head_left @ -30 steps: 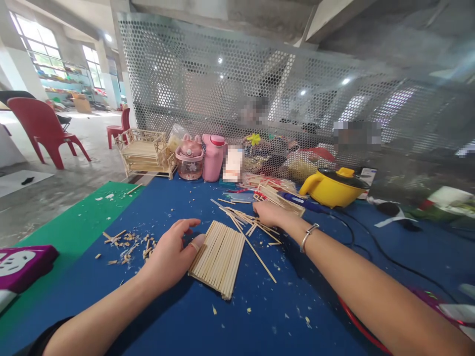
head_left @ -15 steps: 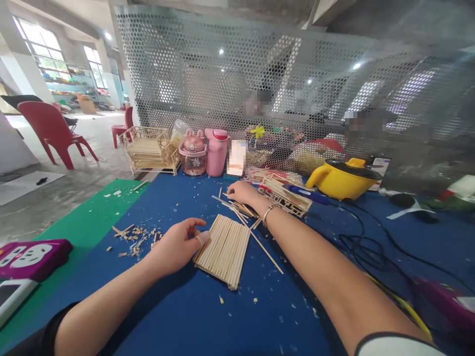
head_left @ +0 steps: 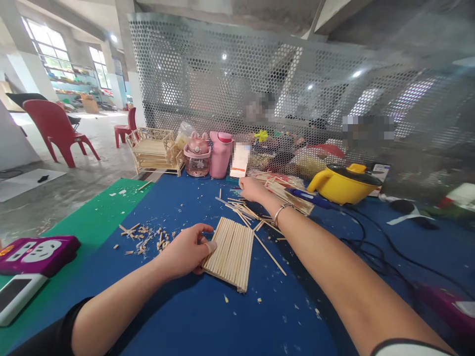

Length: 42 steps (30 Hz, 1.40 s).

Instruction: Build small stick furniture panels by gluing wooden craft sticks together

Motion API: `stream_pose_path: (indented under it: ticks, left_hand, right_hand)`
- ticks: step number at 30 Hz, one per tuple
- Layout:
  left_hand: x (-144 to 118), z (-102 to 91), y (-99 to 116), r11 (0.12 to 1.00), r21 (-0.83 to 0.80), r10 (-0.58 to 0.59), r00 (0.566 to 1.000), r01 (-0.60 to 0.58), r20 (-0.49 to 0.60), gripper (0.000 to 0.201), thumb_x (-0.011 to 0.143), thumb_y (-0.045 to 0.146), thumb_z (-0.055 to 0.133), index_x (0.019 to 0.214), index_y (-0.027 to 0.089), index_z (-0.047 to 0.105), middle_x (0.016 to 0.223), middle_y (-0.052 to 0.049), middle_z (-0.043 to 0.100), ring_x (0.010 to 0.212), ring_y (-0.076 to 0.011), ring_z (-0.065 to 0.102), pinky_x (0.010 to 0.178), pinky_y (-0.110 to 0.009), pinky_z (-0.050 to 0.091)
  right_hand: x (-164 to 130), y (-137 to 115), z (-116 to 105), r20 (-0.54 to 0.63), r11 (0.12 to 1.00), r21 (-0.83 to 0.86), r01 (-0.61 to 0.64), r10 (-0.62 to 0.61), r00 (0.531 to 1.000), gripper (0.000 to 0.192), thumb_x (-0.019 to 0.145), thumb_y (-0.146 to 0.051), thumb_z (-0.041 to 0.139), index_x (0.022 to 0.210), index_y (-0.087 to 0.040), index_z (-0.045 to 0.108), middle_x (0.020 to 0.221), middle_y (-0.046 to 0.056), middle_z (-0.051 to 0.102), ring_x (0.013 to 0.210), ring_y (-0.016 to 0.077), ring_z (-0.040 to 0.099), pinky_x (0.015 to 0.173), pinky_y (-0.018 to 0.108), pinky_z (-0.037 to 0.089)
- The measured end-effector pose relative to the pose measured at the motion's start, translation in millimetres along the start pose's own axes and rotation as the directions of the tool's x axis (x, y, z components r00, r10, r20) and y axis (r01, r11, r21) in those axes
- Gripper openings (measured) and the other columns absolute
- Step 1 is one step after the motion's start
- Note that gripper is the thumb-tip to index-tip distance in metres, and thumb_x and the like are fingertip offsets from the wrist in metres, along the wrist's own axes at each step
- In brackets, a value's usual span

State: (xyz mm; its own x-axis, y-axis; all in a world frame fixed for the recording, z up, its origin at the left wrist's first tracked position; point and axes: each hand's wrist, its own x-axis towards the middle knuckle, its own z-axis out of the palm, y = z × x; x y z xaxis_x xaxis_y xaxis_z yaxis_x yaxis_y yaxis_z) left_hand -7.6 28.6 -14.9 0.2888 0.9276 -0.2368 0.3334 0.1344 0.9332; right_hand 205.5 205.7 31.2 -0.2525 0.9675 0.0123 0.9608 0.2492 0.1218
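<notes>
Head view looks down over a blue mat (head_left: 208, 321) strewn with wood chips. At about 6 o'clock from the centre of the frame lies a flat panel of wooden sticks (head_left: 232, 252), the sticks side by side and running roughly from 1 o'clock to 7 o'clock. The left hand (head_left: 185, 249) comes in from 8 o'clock and rests against the panel's left edge: the thumb lies above the edge, a bandaged fingertip presses the sticks, and the other fingers are loosely curled, steadying the panel rather than closed around it.

The right hand (head_left: 252, 189) is stretched out toward 12 o'clock, well apart from the panel, with a bracelet (head_left: 280, 212) on the wrist. Its fingers are bent down among the loose sticks (head_left: 243, 210) scattered just beyond the panel's top edge; whether they pinch a stick cannot be told from this angle.

At 9 o'clock from the panel sits a small heap of stick offcuts (head_left: 144, 237). Along the far edge of the mat, from 11 to 1 o'clock, stand a miniature wooden bench (head_left: 154, 151), a pink bear-eared cup (head_left: 198, 155), a pink bottle (head_left: 221, 154) and a yellow pot (head_left: 345, 184) with a black cable trailing across the mat. At 8 o'clock, on the green mat (head_left: 81, 222), lies a purple power strip (head_left: 35, 252). A perforated metal screen (head_left: 260, 89) closes off the back of the table.
</notes>
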Motion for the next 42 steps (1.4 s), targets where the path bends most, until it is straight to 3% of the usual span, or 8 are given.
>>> stream_pose_path:
  ticks: [12, 18, 23, 26, 31, 34, 38, 42]
  left_hand:
    - [-2.4, -3.8, 8.0, 0.935, 0.33, 0.207, 0.956, -0.131, -0.206, 0.041, 0.081, 0.044, 0.046, 0.112, 0.019, 0.055, 0.09, -0.004, 0.064, 0.056, -0.0134, 0.052, 0.054, -0.027, 0.039]
    - [-3.8, -4.0, 8.6, 0.925, 0.361, 0.21, 0.952, -0.119, -0.222, 0.043, 0.082, 0.048, 0.044, 0.112, 0.019, 0.055, 0.09, -0.003, 0.063, 0.056, -0.0136, 0.052, 0.056, -0.028, 0.039]
    - [-3.3, -4.5, 7.9, 0.922, 0.365, 0.218, 0.952, -0.128, -0.215, 0.045, 0.082, 0.049, 0.044, 0.113, 0.019, 0.054, 0.091, -0.004, 0.063, 0.055, -0.0136, 0.051, 0.055, -0.028, 0.039]
    - [-3.8, -4.6, 8.1, 0.926, 0.351, 0.225, 0.95, -0.14, -0.215, 0.045, 0.081, 0.048, 0.045, 0.113, 0.018, 0.054, 0.091, -0.004, 0.063, 0.055, -0.0137, 0.051, 0.054, -0.027, 0.038]
    - [-6.0, -3.0, 8.7, 0.93, 0.337, 0.229, 0.949, -0.148, -0.215, 0.045, 0.079, 0.049, 0.047, 0.112, 0.018, 0.056, 0.086, -0.004, 0.064, 0.055, -0.0143, 0.052, 0.053, -0.027, 0.038]
    - [-6.5, -2.4, 9.0, 0.925, 0.348, 0.234, 0.949, -0.151, -0.21, 0.046, 0.079, 0.049, 0.048, 0.111, 0.018, 0.057, 0.081, -0.003, 0.063, 0.055, -0.0144, 0.051, 0.053, -0.027, 0.038]
    - [-3.4, -2.8, 5.9, 0.936, 0.323, 0.203, 0.963, -0.138, -0.176, 0.047, 0.078, 0.051, 0.049, 0.11, 0.017, 0.057, 0.072, -0.001, 0.06, 0.057, -0.0153, 0.052, 0.053, -0.027, 0.039]
    - [0.2, -2.2, -0.3, 0.964, 0.242, 0.142, 0.983, -0.111, -0.114, 0.048, 0.077, 0.051, 0.052, 0.112, 0.017, 0.054, 0.076, -0.001, 0.059, 0.06, -0.0151, 0.054, 0.052, -0.025, 0.042]
  right_hand:
    - [-28.5, 5.9, 9.1, 0.196, 1.0, -0.009, 0.012, -0.01, 0.981, 0.031, 0.088, -0.032, 0.054, 0.116, -0.017, 0.054, 0.117, 0.009, 0.056, 0.098, 0.0197, 0.058, 0.082, 0.04, 0.05]
    - [-53.7, 21.5, -18.4, 0.217, 0.998, 0.041, 0.056, -0.064, 0.974, 0.03, 0.089, -0.033, 0.052, 0.115, -0.017, 0.055, 0.116, 0.008, 0.058, 0.096, 0.0187, 0.059, 0.081, 0.04, 0.05]
    - [-112.9, 46.0, -28.2, 0.406, 0.992, -0.067, -0.109, 0.126, 0.905, 0.036, 0.078, -0.041, 0.059, 0.059, -0.012, 0.065, 0.052, 0.008, 0.063, 0.054, 0.0192, 0.062, 0.055, 0.03, 0.046]
    - [-149.1, 52.9, -17.9, 0.459, 0.983, -0.081, -0.166, 0.185, 0.869, 0.04, 0.074, -0.045, 0.059, 0.045, -0.016, 0.059, 0.039, 0.006, 0.057, 0.041, 0.0165, 0.056, 0.046, 0.027, 0.039]
    - [-174.3, 63.1, -5.4, 0.34, 0.969, -0.089, -0.229, 0.245, 0.908, 0.025, 0.074, -0.029, 0.057, 0.052, -0.018, 0.063, 0.055, 0.01, 0.065, 0.056, 0.0205, 0.062, 0.049, 0.028, 0.038]
    - [-170.0, 66.2, -4.5, 0.26, 0.972, -0.063, -0.225, 0.233, 0.937, 0.016, 0.074, -0.025, 0.057, 0.078, -0.016, 0.07, 0.076, 0.013, 0.07, 0.073, 0.0247, 0.065, 0.057, 0.03, 0.043]
    - [-146.3, 58.4, 2.6, 0.188, 0.993, 0.034, -0.112, 0.104, 0.977, 0.051, 0.077, -0.021, 0.06, 0.127, -0.02, 0.049, 0.122, 0.011, 0.058, 0.105, 0.0208, 0.057, 0.081, 0.028, 0.045]
    - [-115.2, 41.4, 16.6, 0.236, 0.993, 0.069, -0.095, 0.076, 0.969, 0.033, 0.086, -0.031, 0.057, 0.115, -0.015, 0.055, 0.116, 0.01, 0.057, 0.097, 0.0201, 0.059, 0.081, 0.039, 0.05]
